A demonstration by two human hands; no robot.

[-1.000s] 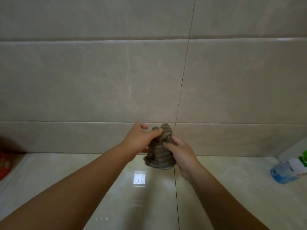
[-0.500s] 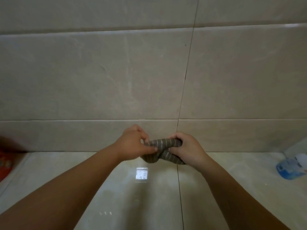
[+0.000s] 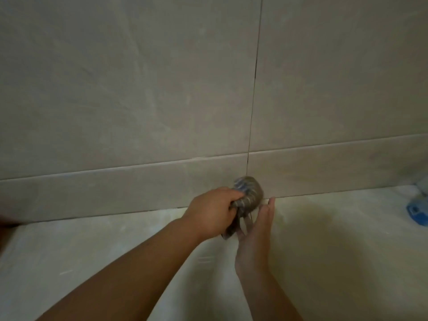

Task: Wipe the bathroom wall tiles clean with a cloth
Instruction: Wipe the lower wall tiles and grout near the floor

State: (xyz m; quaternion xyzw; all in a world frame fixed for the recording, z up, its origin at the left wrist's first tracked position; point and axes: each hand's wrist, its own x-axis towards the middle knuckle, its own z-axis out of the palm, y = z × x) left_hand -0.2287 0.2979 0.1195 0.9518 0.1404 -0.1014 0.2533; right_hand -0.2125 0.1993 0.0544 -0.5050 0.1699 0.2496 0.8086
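The left hand (image 3: 212, 210) is clenched around the bunched striped cloth (image 3: 249, 193), which sits low against the wall tiles (image 3: 139, 89) just ahead of it; the right hand (image 3: 257, 230) is released, flat beside the dangling tail. That loose tail could drag or slip free. Glossy beige floor (image 3: 324, 251) below; a blue bottle (image 3: 416, 210) far right of both hands.

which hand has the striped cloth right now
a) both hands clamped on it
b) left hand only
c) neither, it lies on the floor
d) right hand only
b) The left hand is closed around the bunched striped cloth, while the right hand is open beside it with fingers straight; a hanging end of the cloth may brush its palm, but it has no grip on it.
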